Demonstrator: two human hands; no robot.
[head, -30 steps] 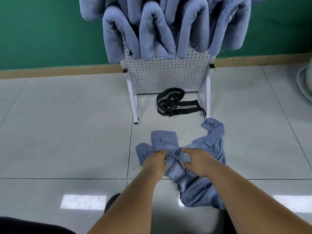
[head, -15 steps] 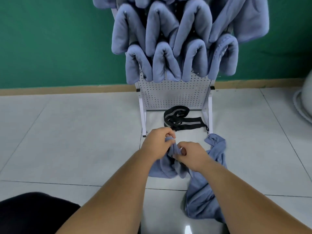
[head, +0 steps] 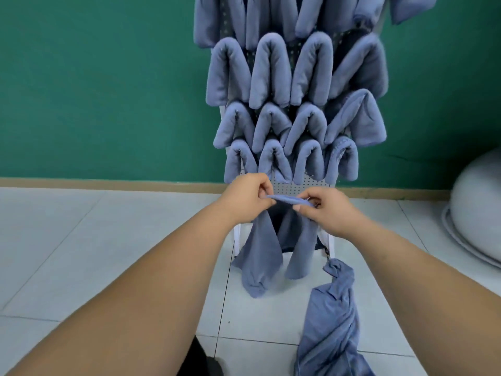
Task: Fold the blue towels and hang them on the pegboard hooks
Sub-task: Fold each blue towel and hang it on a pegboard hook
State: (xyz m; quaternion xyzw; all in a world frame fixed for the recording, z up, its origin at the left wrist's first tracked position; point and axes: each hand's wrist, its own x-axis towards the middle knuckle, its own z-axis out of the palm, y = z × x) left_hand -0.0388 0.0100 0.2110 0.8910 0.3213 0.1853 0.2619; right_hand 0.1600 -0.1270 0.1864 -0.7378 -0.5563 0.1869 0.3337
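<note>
The soft blue terry towel hangs in mid-air just in front of the foot of the pegboard. Its top edge is drawn into a short, rolled band between two bare hands. The left grip pinches one end of that edge with curled fingers and thumb, and the right grip pinches the other end the same way, so both are clenched on the cloth. Below the edge the towel drops in two limp lobes. The longer lobe reaches close to the floor, though I cannot tell whether it touches. My reading is that the hold lets the towel's own weight pull it straight so the corners can be found, and that the folding proper is not yet begun

Just behind the hands stands the white perforated metal pegboard, on white legs against a green wall. Rows of folded blue towels cover nearly all of it, each draped as an upside-down U over its hook so that both halves balance. Only a bare strip shows under the lowest row, and no free hook can be made out

On the pale tiled floor, to the right of the held towel and apart from it, lies a second crumpled blue towel, unfolded. At the far right edge sits a pale rounded object that I cannot identify
</note>
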